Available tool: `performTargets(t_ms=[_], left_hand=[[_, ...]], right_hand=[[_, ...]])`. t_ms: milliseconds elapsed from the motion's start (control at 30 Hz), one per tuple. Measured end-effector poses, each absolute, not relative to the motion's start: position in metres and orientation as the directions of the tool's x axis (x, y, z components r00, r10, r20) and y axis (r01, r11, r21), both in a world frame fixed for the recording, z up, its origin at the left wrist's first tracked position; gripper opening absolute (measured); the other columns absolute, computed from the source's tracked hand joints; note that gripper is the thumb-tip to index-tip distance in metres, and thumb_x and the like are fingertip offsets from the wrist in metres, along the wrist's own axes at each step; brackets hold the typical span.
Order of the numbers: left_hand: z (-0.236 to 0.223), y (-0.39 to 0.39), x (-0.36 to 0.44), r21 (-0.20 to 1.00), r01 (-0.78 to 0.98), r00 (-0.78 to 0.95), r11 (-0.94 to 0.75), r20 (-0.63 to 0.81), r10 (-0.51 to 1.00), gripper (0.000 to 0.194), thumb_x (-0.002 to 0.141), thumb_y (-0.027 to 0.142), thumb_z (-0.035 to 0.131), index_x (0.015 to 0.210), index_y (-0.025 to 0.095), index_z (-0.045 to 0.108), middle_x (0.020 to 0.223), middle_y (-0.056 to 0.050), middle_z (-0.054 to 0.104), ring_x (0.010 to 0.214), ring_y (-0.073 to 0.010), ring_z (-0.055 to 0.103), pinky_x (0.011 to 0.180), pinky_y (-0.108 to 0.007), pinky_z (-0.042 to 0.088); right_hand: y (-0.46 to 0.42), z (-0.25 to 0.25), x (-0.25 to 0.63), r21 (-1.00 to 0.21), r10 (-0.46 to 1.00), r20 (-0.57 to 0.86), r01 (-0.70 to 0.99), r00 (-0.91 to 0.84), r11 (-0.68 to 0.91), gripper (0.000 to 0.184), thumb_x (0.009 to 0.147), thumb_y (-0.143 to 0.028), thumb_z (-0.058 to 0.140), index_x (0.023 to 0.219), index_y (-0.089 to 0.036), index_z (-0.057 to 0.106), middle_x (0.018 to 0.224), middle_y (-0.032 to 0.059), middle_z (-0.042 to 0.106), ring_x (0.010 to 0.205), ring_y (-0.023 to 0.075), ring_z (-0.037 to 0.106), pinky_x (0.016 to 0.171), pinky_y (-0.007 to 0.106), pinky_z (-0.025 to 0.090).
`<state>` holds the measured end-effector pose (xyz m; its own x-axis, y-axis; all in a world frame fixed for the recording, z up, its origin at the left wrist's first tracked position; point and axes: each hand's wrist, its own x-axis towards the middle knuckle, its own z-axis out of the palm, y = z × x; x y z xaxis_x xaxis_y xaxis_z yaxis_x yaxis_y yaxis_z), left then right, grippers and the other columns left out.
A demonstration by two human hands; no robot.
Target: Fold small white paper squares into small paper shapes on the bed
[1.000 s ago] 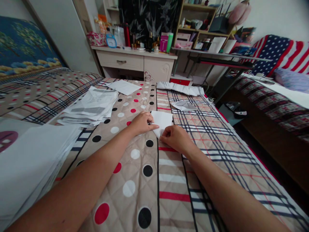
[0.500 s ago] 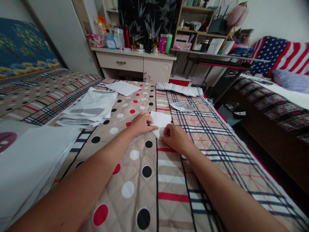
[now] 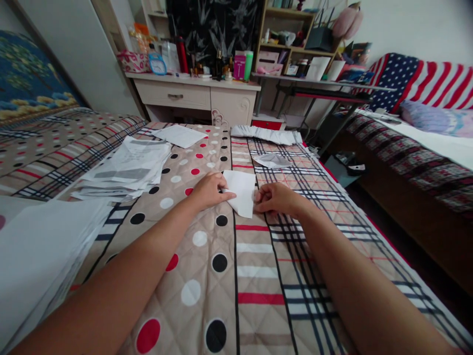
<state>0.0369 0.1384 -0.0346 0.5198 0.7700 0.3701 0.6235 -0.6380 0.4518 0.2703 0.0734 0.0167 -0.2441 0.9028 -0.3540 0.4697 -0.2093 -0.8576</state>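
A small white sheet of folded paper (image 3: 242, 190) lies on the patterned bedspread (image 3: 221, 241) in front of me. My left hand (image 3: 210, 191) grips its left edge, thumb on top and fingers curled. At the right edge of the paper, my right hand (image 3: 275, 198) has its fingers curled in a pinch; the fingertips meet the edge and partly hide it. The near left corner of the sheet slants, as if folded.
To the left are a pile of printed papers (image 3: 127, 165), a larger white stack (image 3: 44, 251) and a loose sheet (image 3: 180, 135). Beyond my hands lie a folded paper piece (image 3: 272, 160) and a long pleated paper bundle (image 3: 266, 134). A cluttered white dresser (image 3: 177, 94) stands behind.
My right hand has moved from the sheet's near corner out to its right edge, and more of the paper now shows. My left hand keeps its grip. The view has shifted slightly.
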Motion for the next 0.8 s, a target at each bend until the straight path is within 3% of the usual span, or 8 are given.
performTargets(t_ms=[200,433,600,800], left_hand=[[-0.031,0.136,0.039,0.488,0.615,0.501,-0.62,0.364,0.785,0.028,0.068,0.043,0.075,0.062,0.018,0.063,0.08,-0.004,0.062,0.081,-0.019,0.055,0.075,-0.032,0.044],[-0.03,0.134,0.039,0.469,0.613,0.508,-0.636,0.382,0.772,0.027,0.069,0.041,0.075,0.062,0.018,0.064,0.079,-0.004,0.061,0.077,-0.0179,0.055,0.073,-0.031,0.044],[-0.031,0.135,0.038,0.454,0.629,0.518,-0.632,0.362,0.775,0.027,0.07,0.042,0.073,0.063,0.018,0.064,0.078,-0.004,0.061,0.081,-0.0194,0.055,0.075,-0.032,0.044],[-0.031,0.135,0.038,0.46,0.634,0.511,-0.622,0.356,0.783,0.028,0.07,0.043,0.074,0.063,0.018,0.064,0.081,-0.004,0.063,0.082,-0.0195,0.054,0.076,-0.032,0.044]], right_hand=[[0.071,0.018,0.265,-0.844,0.943,-0.276,0.516,-0.186,-0.146,0.01,0.068,-0.02,0.067,0.066,-0.016,0.058,0.053,-0.0046,0.052,0.046,0.0067,0.046,0.04,0.017,0.039],[0.072,0.011,0.258,-0.794,0.976,-0.147,0.607,-0.164,-0.017,0.02,0.075,-0.033,0.065,0.068,-0.015,0.061,0.056,-0.0034,0.054,0.047,0.0068,0.044,0.043,0.019,0.034],[0.063,0.009,0.239,-0.597,0.995,0.011,0.798,-0.099,0.085,0.037,0.076,-0.052,0.063,0.064,-0.017,0.064,0.059,0.0,0.06,0.053,0.0102,0.049,0.049,0.023,0.03],[0.054,0.013,0.226,-0.434,0.999,0.018,0.9,-0.037,0.041,0.027,0.071,-0.047,0.07,0.068,-0.02,0.068,0.065,0.0006,0.064,0.057,0.0117,0.052,0.053,0.024,0.03]])
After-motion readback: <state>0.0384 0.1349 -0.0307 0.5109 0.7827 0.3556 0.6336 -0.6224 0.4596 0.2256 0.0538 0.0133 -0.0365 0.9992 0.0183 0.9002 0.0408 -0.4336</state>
